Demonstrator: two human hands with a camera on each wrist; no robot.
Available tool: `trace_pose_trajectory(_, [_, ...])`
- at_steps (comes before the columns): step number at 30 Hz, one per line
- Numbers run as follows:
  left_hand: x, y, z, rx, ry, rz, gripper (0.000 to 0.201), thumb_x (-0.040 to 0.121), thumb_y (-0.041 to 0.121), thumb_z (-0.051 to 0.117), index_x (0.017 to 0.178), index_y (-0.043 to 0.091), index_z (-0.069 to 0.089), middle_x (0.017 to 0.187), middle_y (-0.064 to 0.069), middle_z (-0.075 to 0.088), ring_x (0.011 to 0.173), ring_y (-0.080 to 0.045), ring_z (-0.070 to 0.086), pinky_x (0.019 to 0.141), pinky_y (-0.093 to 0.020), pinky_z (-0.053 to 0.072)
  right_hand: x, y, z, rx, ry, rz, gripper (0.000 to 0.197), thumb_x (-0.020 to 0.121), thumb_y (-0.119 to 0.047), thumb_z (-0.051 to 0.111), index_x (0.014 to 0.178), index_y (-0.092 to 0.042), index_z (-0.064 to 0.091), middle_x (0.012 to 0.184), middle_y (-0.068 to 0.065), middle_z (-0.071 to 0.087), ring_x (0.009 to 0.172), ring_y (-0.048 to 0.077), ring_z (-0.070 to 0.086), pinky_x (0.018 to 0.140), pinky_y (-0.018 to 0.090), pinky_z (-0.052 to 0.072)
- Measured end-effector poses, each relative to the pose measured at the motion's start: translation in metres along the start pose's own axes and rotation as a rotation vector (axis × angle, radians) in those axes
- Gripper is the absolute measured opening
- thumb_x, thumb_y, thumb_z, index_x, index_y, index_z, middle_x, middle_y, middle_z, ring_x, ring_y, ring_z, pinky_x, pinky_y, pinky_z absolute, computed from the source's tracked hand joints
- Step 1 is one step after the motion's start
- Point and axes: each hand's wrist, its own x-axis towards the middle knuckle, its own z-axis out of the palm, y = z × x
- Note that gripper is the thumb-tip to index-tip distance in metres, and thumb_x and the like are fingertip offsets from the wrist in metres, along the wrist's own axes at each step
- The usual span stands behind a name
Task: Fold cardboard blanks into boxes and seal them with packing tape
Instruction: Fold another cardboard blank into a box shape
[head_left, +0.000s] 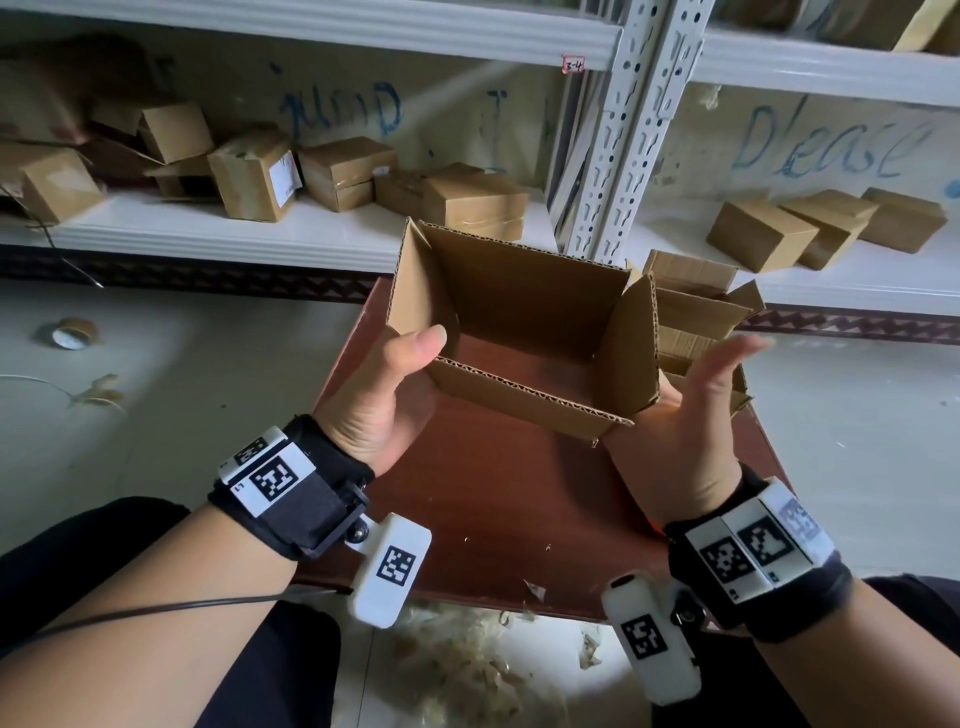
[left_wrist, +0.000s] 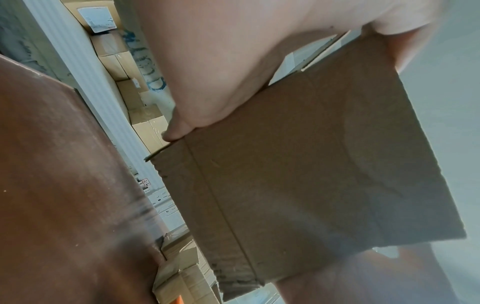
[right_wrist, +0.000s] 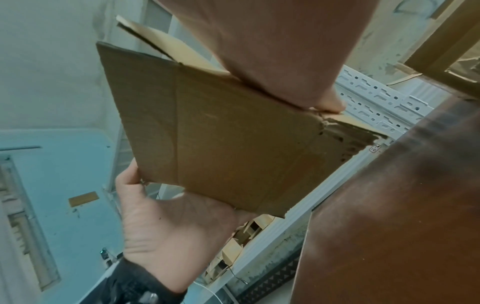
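Note:
I hold a brown cardboard blank (head_left: 519, 312) opened into a rectangular tube, both ends open, above the reddish-brown table (head_left: 519, 493). My left hand (head_left: 400, 379) grips its near left corner, thumb hooked over the top edge, fingers hidden beneath. My right hand (head_left: 696, 405) lies against the right wall and near right corner with fingers stretched out and blurred. The left wrist view shows the left hand (left_wrist: 221, 61) on the blank's outer face (left_wrist: 311, 164). In the right wrist view the right hand (right_wrist: 272, 51) touches the blank's edge (right_wrist: 221, 133).
A stack of flat blanks (head_left: 696, 312) lies on the table's far right. A packing tape roll (head_left: 75, 332) sits on the floor at left. White shelves (head_left: 260, 228) behind hold several folded boxes (head_left: 831, 228). Tape scraps (head_left: 467, 665) litter the floor near my knees.

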Motion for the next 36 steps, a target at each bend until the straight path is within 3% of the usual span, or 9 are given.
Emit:
trace_pose_trajectory(1, [0.003, -0.003, -0.003, 0.033, -0.015, 0.004, 0.063, 0.071, 0.044, 0.089, 0.119, 0.007, 0.073, 0.118, -0.013, 0.074, 0.116, -0.028, 0.069, 0.097, -0.039, 0.054, 0.003, 0.0, -0.003, 0.118, 0.019, 0.019, 0.103, 0.085, -0.079, 0.059, 0.161, -0.014, 0.036, 0.156, -0.003, 0.054, 0.15, 0.009, 0.04, 0.13, 0.049, 0.016])
trace_pose_trajectory(3, [0.004, -0.008, -0.006, 0.026, -0.032, -0.03, 0.085, 0.072, 0.053, 0.088, 0.133, -0.001, 0.063, 0.129, -0.023, 0.067, 0.126, -0.037, 0.062, 0.105, -0.045, 0.048, 0.004, -0.003, -0.003, 0.181, 0.047, -0.035, 0.117, 0.073, -0.083, 0.067, 0.162, -0.015, 0.034, 0.162, 0.014, 0.045, 0.153, 0.03, 0.038, 0.129, 0.053, 0.02])
trace_pose_trajectory(6, [0.006, -0.007, -0.003, -0.167, -0.01, -0.078, 0.105, 0.078, 0.066, 0.076, 0.157, 0.006, 0.039, 0.157, -0.019, 0.046, 0.147, -0.034, 0.043, 0.124, -0.049, 0.029, 0.013, -0.001, -0.005, 0.145, 0.177, -0.064, 0.08, 0.097, -0.07, 0.045, 0.16, -0.02, 0.04, 0.157, 0.007, 0.052, 0.147, 0.023, 0.048, 0.122, 0.049, 0.038])
trace_pose_trajectory(8, [0.007, -0.008, -0.002, -0.192, 0.048, -0.113, 0.09, 0.092, 0.068, 0.056, 0.159, 0.012, 0.037, 0.161, -0.015, 0.041, 0.15, -0.031, 0.039, 0.127, -0.048, 0.024, 0.018, 0.004, -0.005, 0.119, 0.215, -0.055, 0.078, 0.098, -0.072, 0.043, 0.161, -0.025, 0.038, 0.162, 0.0, 0.046, 0.151, 0.02, 0.041, 0.125, 0.052, 0.032])
trace_pose_trajectory(10, [0.007, -0.01, -0.001, -0.182, 0.053, -0.102, 0.068, 0.107, 0.057, 0.028, 0.152, 0.01, 0.049, 0.149, -0.015, 0.056, 0.138, -0.03, 0.054, 0.114, -0.045, 0.044, 0.019, 0.009, -0.006, 0.093, 0.25, -0.039, 0.096, 0.084, -0.082, 0.058, 0.159, -0.026, 0.04, 0.165, -0.001, 0.041, 0.155, 0.02, 0.034, 0.128, 0.055, 0.023])
trace_pose_trajectory(12, [0.008, -0.012, 0.003, -0.183, 0.095, -0.098, 0.062, 0.113, 0.045, 0.017, 0.143, 0.007, 0.056, 0.129, -0.014, 0.07, 0.118, -0.027, 0.069, 0.094, -0.038, 0.057, 0.019, 0.013, -0.004, 0.117, 0.236, -0.066, 0.087, 0.089, -0.075, 0.056, 0.158, -0.022, 0.043, 0.163, 0.005, 0.044, 0.154, 0.024, 0.036, 0.128, 0.056, 0.023])
trace_pose_trajectory(19, [0.012, -0.017, -0.005, -0.14, 0.185, -0.061, 0.059, 0.107, 0.042, 0.042, 0.156, 0.008, 0.041, 0.139, -0.013, 0.063, 0.124, -0.026, 0.063, 0.1, -0.038, 0.053, 0.018, 0.02, -0.002, 0.116, 0.275, -0.103, 0.062, 0.11, -0.047, 0.03, 0.158, -0.009, 0.043, 0.158, 0.016, 0.048, 0.15, 0.03, 0.042, 0.125, 0.053, 0.033])
trace_pose_trajectory(25, [0.011, -0.021, -0.006, -0.139, 0.191, -0.102, 0.063, 0.102, 0.046, 0.044, 0.155, 0.012, 0.044, 0.154, -0.014, 0.052, 0.146, -0.029, 0.046, 0.125, -0.047, 0.029, 0.017, 0.02, -0.001, 0.112, 0.265, -0.096, 0.075, 0.101, -0.06, 0.05, 0.16, -0.016, 0.04, 0.163, 0.01, 0.044, 0.154, 0.029, 0.035, 0.128, 0.059, 0.021])
trace_pose_trajectory(36, [0.01, -0.021, -0.007, -0.17, 0.205, -0.174, 0.053, 0.109, 0.046, 0.035, 0.145, 0.016, 0.059, 0.149, -0.01, 0.059, 0.142, -0.023, 0.051, 0.127, -0.044, 0.026, 0.014, 0.027, -0.002, 0.114, 0.223, -0.064, 0.055, 0.108, -0.051, 0.037, 0.154, -0.024, 0.05, 0.153, 0.003, 0.057, 0.146, 0.026, 0.049, 0.125, 0.057, 0.03])
